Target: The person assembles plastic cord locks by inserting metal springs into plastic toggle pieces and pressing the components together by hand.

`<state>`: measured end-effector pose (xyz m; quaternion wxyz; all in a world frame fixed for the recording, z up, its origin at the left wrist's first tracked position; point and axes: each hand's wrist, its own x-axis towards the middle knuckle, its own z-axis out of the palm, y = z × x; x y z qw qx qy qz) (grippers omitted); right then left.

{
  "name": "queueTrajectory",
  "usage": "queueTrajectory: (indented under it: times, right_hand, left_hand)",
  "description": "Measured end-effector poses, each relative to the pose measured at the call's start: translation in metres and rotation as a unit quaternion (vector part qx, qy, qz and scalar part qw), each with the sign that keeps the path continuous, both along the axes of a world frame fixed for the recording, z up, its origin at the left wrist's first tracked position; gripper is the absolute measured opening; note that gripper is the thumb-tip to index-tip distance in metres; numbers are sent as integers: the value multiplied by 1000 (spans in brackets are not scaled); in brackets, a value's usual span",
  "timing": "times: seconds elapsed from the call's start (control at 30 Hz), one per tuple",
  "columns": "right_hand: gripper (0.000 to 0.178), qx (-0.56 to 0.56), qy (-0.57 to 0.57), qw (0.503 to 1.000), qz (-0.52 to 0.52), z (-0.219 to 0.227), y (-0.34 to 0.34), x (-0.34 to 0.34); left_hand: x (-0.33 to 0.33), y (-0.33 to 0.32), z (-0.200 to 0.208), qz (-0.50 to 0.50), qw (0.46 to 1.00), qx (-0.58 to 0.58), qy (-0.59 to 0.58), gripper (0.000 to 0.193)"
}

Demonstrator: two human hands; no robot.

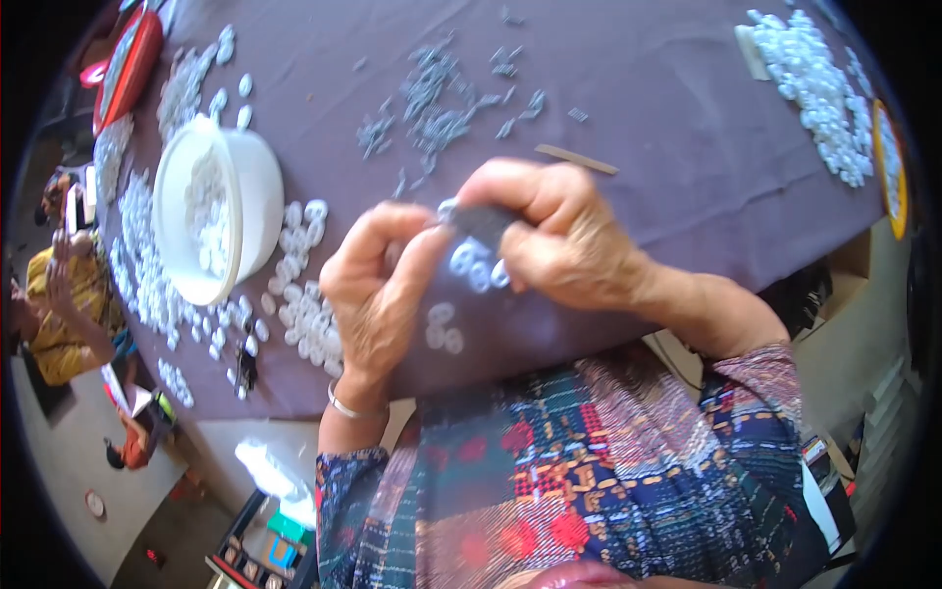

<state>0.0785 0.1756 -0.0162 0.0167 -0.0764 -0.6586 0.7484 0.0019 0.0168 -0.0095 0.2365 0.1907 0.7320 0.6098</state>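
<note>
My left hand (375, 285) is closed in a pinch, thumb and forefinger meeting at a small whitish piece (447, 208). My right hand (574, 236) grips a dark grey, flat-looking thing (484, 226), blurred and partly covered by the fingers. Its left end reaches the small piece at my left fingertips. Just below, several shiny whitish oval pieces (477, 267) show near my right fingers. Three paler oval pieces (444, 329) lie on the dark tablecloth under my hands. Beyond my hands is a scattered heap of small grey metal-looking bits (432, 98).
A round whitish tub (260, 201) holding white pieces stands at the left, with piles of oval pieces (309, 319) around it. A thin brown strip (577, 159) lies beyond my right hand. White pieces (810, 93) form a pile at far right. Other people (74, 304) sit at left.
</note>
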Motion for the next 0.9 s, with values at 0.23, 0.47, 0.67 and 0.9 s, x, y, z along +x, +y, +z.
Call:
queueTrajectory:
  times: [0.23,0.47,0.67,0.9]
  right_hand:
    - [24,155,165,971,-77,-16,-14,0]
    - [22,155,172,969,-80,-15,-19,0]
    - [19,161,147,970,-107,-13,-12,-3]
    - [18,142,116,981,-62,-13,-13,-4]
  left_hand:
    - [7,-6,-6,63,983,119,-128,8]
    - [12,-4,-9,84,945,189,-252,4]
    - [1,0,-4,106,942,229,-220,6]
    - [-3,-8,-5,29,951,174,-256,5]
